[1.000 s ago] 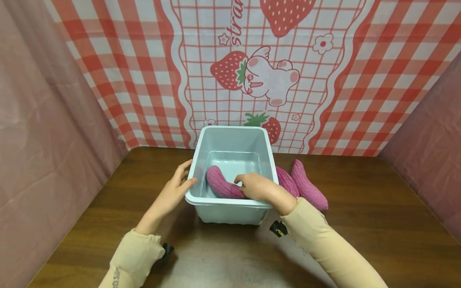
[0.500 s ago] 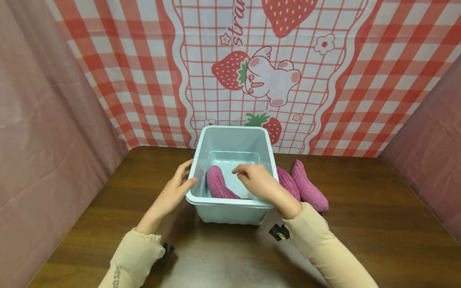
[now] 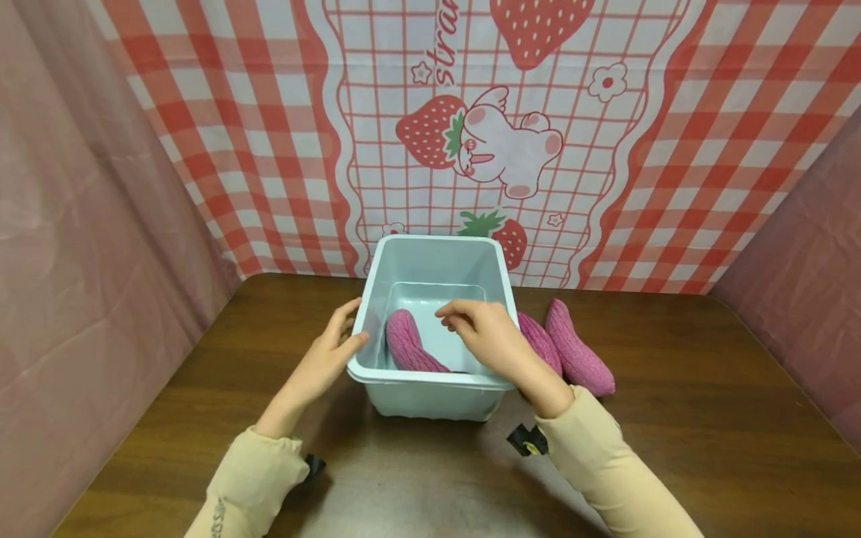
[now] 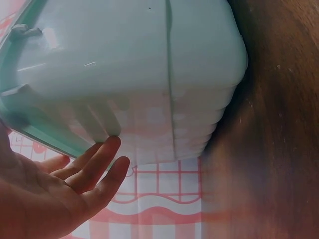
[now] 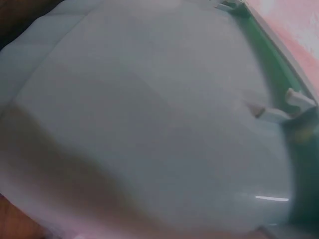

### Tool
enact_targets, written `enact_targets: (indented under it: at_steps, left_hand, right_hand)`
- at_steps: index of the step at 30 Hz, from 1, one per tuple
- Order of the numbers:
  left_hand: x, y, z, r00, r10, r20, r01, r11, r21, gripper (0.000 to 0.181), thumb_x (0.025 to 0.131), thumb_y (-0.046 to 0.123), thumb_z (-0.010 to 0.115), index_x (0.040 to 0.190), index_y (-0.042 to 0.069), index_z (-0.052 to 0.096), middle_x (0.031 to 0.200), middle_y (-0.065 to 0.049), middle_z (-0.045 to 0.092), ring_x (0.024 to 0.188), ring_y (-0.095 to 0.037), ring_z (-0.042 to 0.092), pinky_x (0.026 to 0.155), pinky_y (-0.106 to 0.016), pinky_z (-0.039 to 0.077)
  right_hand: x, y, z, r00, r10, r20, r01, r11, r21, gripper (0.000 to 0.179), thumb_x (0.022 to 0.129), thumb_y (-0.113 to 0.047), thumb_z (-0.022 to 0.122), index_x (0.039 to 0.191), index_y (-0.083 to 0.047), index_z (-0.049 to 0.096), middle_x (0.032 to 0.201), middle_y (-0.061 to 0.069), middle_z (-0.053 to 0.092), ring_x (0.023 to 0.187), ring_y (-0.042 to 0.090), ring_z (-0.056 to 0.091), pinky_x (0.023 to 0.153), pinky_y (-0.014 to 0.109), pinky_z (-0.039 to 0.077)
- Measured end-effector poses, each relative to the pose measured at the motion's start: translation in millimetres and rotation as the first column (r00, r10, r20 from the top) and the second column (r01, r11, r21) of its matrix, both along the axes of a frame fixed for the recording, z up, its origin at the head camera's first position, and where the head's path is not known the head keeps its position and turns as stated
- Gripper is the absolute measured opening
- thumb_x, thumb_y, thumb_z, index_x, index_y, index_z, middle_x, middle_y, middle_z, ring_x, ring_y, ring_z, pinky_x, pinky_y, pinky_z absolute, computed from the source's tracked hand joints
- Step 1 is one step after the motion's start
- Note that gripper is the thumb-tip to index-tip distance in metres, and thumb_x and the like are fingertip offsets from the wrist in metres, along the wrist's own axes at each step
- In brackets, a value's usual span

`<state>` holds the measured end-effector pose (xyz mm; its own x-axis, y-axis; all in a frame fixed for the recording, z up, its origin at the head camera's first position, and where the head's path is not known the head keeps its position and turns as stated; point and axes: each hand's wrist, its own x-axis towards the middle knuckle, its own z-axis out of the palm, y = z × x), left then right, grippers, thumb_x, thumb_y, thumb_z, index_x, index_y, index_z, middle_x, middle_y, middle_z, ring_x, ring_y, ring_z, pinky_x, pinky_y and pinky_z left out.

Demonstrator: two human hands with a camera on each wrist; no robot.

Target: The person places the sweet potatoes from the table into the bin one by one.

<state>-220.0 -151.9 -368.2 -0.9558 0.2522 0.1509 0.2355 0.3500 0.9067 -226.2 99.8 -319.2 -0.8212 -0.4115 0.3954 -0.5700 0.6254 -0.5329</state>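
Note:
A pale blue-green plastic tub [image 3: 430, 400] stands on the table. My left hand [image 3: 323, 355] holds its left rim, thumb over the edge and fingers along the outer wall; in the left wrist view the fingers [image 4: 97, 169] lie against that wall. Over the tub's right side hovers my right hand [image 3: 487, 336], fingers loosely bent and holding nothing. Inside, a curved pinkish-purple vegetable [image 3: 410, 344] with lengthwise streaks lies near the front left, its lower end hidden by the front wall. The right wrist view is filled by the tub's outer wall [image 5: 164, 109]; that hand is hidden there.
Two more streaked pinkish-purple vegetables, a darker one [image 3: 540, 344] and a lighter one [image 3: 578, 351], lie right of the tub on the brown wooden table [image 3: 699, 418]. A red-and-white strawberry-print cloth [image 3: 269, 149] hangs behind, with pink curtains [image 3: 87, 224] at the sides.
My right hand has let go of the vegetable in the tub and risen slightly above it. The vegetable has settled lower against the front wall. My left hand stays at the rim.

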Motion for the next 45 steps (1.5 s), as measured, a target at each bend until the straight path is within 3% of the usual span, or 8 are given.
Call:
enact_targets:
  at_steps: [11, 24, 33, 45]
  left_hand:
    - [-0.7, 2.1, -1.6, 1.0, -0.015, 0.012, 0.014, 1.0, 0.012, 0.056, 0.093, 0.021, 0.046, 0.143, 0.017, 0.02, 0.131, -0.025, 0.042, 0.115, -0.035, 0.048, 0.089, -0.047, 0.043]
    - [-1.0, 2.9, -2.1, 1.0, -0.007, 0.021, 0.007, 1.0, 0.024, 0.056, 0.093, 0.021, 0.047, 0.142, 0.018, 0.021, 0.131, -0.025, 0.041, 0.115, -0.034, 0.048, 0.089, -0.049, 0.043]
    - [-1.4, 2.7, 0.0, 1.0, -0.006, 0.009, 0.005, 0.999, 0.032, 0.056, 0.093, 0.019, 0.047, 0.142, 0.017, 0.021, 0.131, -0.025, 0.041, 0.114, -0.034, 0.048, 0.088, -0.048, 0.044]
    - [0.1, 0.9, -1.5, 1.0, -0.005, 0.018, 0.004, 0.999, 0.051, 0.056, 0.092, 0.018, 0.047, 0.142, 0.017, 0.021, 0.133, -0.023, 0.04, 0.117, -0.035, 0.046, 0.087, -0.046, 0.045]
  right_hand:
    - [8.6, 11.8, 2.2, 0.999, -0.038, -0.018, 0.037, 0.999, -0.025, 0.018, 0.09, -0.008, 0.052, 0.099, -0.01, 0.068, 0.088, 0.002, 0.069, 0.079, 0.011, 0.063, 0.068, 0.028, 0.049]
    - [16.3, 27.1, 5.2, 0.994, -0.105, -0.002, 0.105, 0.993, -0.051, 0.019, 0.091, -0.014, 0.052, 0.102, -0.015, 0.067, 0.091, 0.0, 0.069, 0.08, 0.01, 0.063, 0.05, 0.024, 0.039]
    - [16.9, 39.7, 0.8, 0.989, -0.147, 0.01, 0.147, 0.978, -0.15, 0.019, 0.09, -0.016, 0.055, 0.104, -0.013, 0.067, 0.095, -0.001, 0.068, 0.083, 0.008, 0.063, 0.066, 0.029, 0.049]
    - [14.3, 48.8, 0.1, 0.98, -0.194, -0.043, 0.184, 0.967, -0.177, 0.018, 0.089, -0.013, 0.056, 0.102, -0.01, 0.067, 0.097, 0.003, 0.067, 0.084, 0.013, 0.062, 0.071, 0.034, 0.052]
